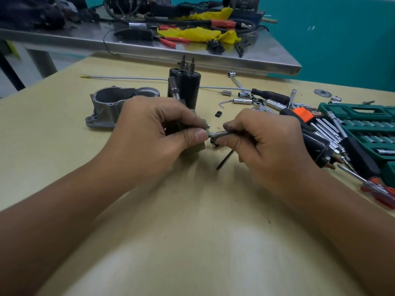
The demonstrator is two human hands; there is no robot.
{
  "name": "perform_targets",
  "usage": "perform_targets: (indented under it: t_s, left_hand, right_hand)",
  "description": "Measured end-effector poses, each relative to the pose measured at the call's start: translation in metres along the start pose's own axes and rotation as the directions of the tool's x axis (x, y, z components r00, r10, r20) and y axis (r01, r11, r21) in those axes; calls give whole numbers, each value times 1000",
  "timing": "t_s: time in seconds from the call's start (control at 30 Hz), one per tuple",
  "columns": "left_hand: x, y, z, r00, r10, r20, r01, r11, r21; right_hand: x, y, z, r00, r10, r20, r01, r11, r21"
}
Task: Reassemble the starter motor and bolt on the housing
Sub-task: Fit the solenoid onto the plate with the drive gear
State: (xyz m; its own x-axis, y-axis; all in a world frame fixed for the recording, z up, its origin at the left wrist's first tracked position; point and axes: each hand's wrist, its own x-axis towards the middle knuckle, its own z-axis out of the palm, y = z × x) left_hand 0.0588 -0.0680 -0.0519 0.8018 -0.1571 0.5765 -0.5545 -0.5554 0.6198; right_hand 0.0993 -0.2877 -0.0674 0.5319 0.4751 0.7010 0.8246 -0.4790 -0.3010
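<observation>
**Teal-walled shop, small-part fit-up at the counter**

Tan counter (64,146) — starter motor body (188,86) stands upright behind the hands, aluminium housing (106,107) lies just left of it, unbolted. Left hand (154,129) pinches a small part, mostly hidden. Right hand (263,142) grips a slim metal lever (222,133), tip meeting the left thumb. Socket set case (363,124) sits far right. My advice — brace wrists on the counter, align before pressing, don't force it.
</observation>
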Motion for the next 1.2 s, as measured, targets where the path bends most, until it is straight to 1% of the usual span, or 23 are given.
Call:
perform_targets:
  t_s: [0.07, 0.13, 0.27, 0.37, 0.5, 0.6, 0.7, 0.77, 0.83, 0.9, 1.03, 1.13, 1.2]
  left_hand:
    - [1, 2, 2, 999, -23, -48, 21, 999, -42]
    - [4, 2, 2, 996, -79, -46, 74, 992, -98]
    - [8, 4, 2, 995, -100, 5, 100, 991, -88]
    - [9, 5, 3, 994, -108, 17, 109, 990, -91]
    - [11, 3, -3, 987, -122, 100, 132, 986, -100]
    - [11, 3, -8, 984, -96, 150, 111, 990, -90]
    - [11, 3, -9, 983, -39, 179, 48, 998, -46]
    - [10, 3, -8, 990, -24, 142, 30, 999, -36]
    - [9, 3, -5, 997, -34, 63, 38, 997, -62]
    - [9, 5, -3, 998, -53, 21, 54, 995, -82]
    - [8, 11, -1, 996, -67, 65, 70, 996, -45]
    - [7, 11, -3, 990, -88, 107, 95, 994, -54]
    - [7, 12, -4, 989, -68, 134, 75, 996, -52]
  right_hand:
    - [1, -2, -1, 1000, -12, -22, 12, 1000, -17]
    - [1, -2, -2, 999, -30, -17, 29, 998, -49]
    - [0, -1, -3, 996, -89, 11, 90, 992, -87]
    - [1, 0, -3, 991, -131, 17, 132, 986, -102]
    - [2, -3, -3, 988, -152, 16, 153, 981, -121]
    - [2, -4, -3, 990, -142, 19, 143, 983, -115]
    - [2, -3, -4, 992, -124, 24, 126, 986, -107]
    - [2, -3, -4, 992, -120, 24, 122, 986, -109]
    - [3, -3, -4, 993, -119, 24, 121, 987, -109]
    - [2, -3, -4, 991, -133, 23, 134, 984, -116]
    - [1, -4, -4, 987, -154, 47, 160, 976, -148]
    - [0, -7, -3, 986, -154, 62, 161, 977, -138]
    - [0, -9, -2, 987, -150, 59, 157, 979, -133]
